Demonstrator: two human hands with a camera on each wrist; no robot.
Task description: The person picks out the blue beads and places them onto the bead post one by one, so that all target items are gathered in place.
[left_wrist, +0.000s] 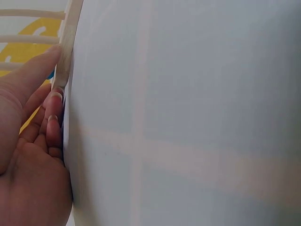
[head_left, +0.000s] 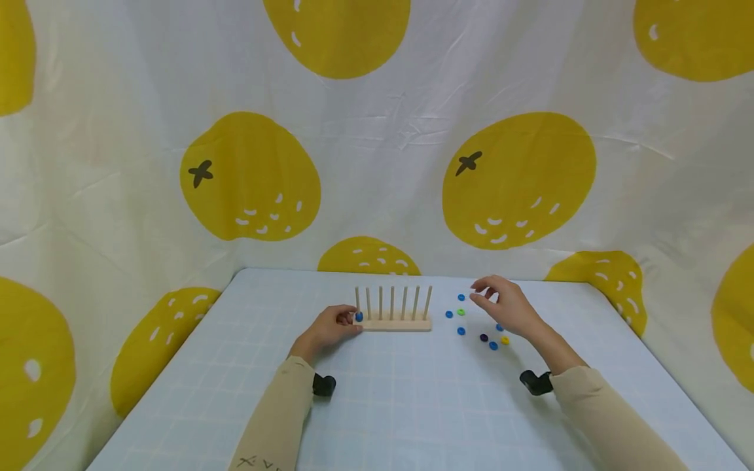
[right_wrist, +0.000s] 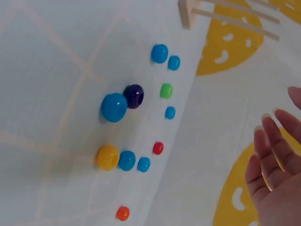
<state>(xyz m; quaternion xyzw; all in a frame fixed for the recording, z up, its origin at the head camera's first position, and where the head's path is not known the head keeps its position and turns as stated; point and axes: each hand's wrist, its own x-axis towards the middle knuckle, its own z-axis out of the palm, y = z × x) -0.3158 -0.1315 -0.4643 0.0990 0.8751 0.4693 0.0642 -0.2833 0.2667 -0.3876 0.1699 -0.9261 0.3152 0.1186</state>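
A wooden peg stand (head_left: 393,324) with a row of several upright pegs sits toward the back of the table. My left hand (head_left: 334,325) grips its left end, the thumb along the base and the other fingers curled at the end. One blue bead (head_left: 359,316) is at the bottom of the leftmost peg. Over the loose beads at the right hovers my right hand (head_left: 505,306), fingers loosely bent and nothing between them. Below and beside it lie several blue beads (right_wrist: 114,107), a purple bead (right_wrist: 134,96), a yellow bead (right_wrist: 107,157) and a green bead (right_wrist: 166,91).
A red bead (right_wrist: 158,148) and an orange bead (right_wrist: 122,213) also lie on the table in the right wrist view. The pale checked tabletop (head_left: 400,399) meets a white curtain (head_left: 383,176) with yellow fruit prints at the back and sides.
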